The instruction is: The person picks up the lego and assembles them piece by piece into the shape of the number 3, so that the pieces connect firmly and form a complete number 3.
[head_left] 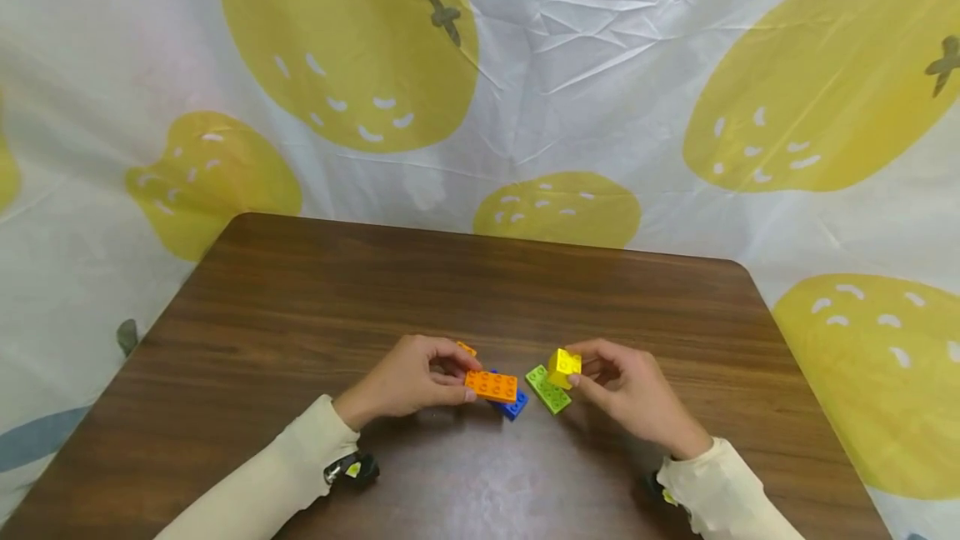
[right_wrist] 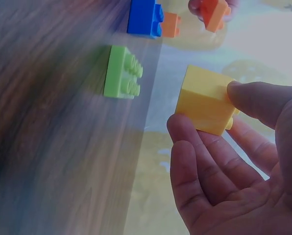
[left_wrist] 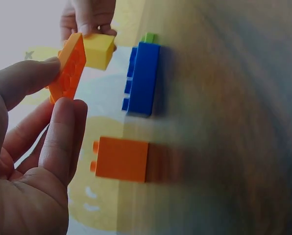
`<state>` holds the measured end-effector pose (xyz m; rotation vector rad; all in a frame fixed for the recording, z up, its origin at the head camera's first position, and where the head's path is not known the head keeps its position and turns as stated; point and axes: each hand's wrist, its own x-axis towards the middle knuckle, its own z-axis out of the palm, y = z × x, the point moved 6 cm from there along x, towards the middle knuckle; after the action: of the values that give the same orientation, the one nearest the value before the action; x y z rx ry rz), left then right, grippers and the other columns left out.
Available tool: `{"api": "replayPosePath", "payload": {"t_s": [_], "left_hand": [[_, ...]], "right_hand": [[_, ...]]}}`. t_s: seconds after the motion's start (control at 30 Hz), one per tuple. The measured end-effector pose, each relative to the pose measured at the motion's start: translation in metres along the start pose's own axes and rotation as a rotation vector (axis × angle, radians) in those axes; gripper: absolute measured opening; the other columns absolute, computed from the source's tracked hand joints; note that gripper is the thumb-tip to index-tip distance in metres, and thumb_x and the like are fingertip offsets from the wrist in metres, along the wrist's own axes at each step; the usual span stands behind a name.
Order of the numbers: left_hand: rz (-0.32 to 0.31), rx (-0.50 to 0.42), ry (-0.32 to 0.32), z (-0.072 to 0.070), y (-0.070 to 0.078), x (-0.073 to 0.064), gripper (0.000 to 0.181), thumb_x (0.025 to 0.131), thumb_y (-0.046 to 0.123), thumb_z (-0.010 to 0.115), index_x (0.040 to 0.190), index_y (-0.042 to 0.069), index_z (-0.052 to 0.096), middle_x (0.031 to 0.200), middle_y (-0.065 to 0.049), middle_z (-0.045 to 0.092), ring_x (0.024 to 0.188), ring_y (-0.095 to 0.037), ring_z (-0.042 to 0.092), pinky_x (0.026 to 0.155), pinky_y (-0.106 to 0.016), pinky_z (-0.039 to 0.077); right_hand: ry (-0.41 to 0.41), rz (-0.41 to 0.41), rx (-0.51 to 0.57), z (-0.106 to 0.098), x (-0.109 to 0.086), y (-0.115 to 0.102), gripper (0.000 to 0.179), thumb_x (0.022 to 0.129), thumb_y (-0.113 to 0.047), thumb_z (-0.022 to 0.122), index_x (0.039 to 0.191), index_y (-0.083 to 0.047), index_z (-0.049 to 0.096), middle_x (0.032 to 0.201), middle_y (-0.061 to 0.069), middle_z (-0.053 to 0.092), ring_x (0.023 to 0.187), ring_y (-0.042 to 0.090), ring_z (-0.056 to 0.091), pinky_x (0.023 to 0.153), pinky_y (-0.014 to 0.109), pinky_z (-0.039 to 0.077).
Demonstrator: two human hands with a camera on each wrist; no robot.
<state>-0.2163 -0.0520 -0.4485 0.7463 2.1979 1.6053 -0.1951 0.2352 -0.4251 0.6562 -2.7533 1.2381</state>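
My left hand (head_left: 416, 377) pinches a long orange brick (head_left: 492, 386) between thumb and fingers, above the table; in the left wrist view its hollow underside shows. My right hand (head_left: 633, 386) holds a yellow brick (right_wrist: 205, 100) by thumb and fingertips, lifted off the table. A blue brick (left_wrist: 143, 81) lies on the table, partly hidden under the held orange one in the head view. To its right a lime green brick (head_left: 549, 392) lies with studs up, just below the yellow brick. A smaller orange brick (left_wrist: 121, 159) stands behind my left fingers, mostly hidden in the head view.
The dark wooden table (head_left: 375, 273) has rounded far corners. Behind it hangs a white cloth (head_left: 525, 107) printed with large yellow fruits. Both forearms come in from the near edge, in cream sleeves (head_left: 262, 473) with wrist cameras strapped on.
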Motion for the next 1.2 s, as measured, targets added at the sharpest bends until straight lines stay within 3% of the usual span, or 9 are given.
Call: {"api": "replayPosePath", "payload": {"t_s": [0.43,0.77,1.2], "left_hand": [[-0.076,0.013,-0.08,0.024,-0.003,-0.006,0.026,0.082,0.016,0.092,0.105,0.01,0.08,0.107,-0.005,0.078,0.091,-0.012,0.075,0.082,-0.022,0.063],[-0.121,0.145,-0.123,0.037,-0.016,-0.009,0.025,0.082,0.025,0.093,0.104,0.024,0.082,0.099,0.013,0.077,0.082,-0.004,0.067,0.074,-0.019,0.058],[-0.133,0.179,-0.112,0.043,-0.02,-0.01,0.028,0.079,0.023,0.095,0.103,0.02,0.081,0.098,0.01,0.077,0.084,-0.005,0.068,0.075,-0.02,0.057]], "right_hand": [[-0.027,-0.06,0.024,0.011,-0.006,-0.013,0.032,0.092,-0.01,0.083,0.122,-0.013,0.074,0.098,-0.004,0.079,0.082,0.005,0.071,0.07,0.027,0.062],[-0.085,-0.078,0.054,0.025,-0.012,-0.019,0.03,0.094,-0.013,0.081,0.123,-0.013,0.073,0.103,-0.001,0.08,0.084,0.007,0.073,0.072,0.027,0.063],[-0.121,-0.073,0.037,0.035,-0.014,-0.023,0.03,0.095,-0.015,0.081,0.124,-0.017,0.073,0.113,0.002,0.079,0.088,0.009,0.075,0.074,0.027,0.063]]}}
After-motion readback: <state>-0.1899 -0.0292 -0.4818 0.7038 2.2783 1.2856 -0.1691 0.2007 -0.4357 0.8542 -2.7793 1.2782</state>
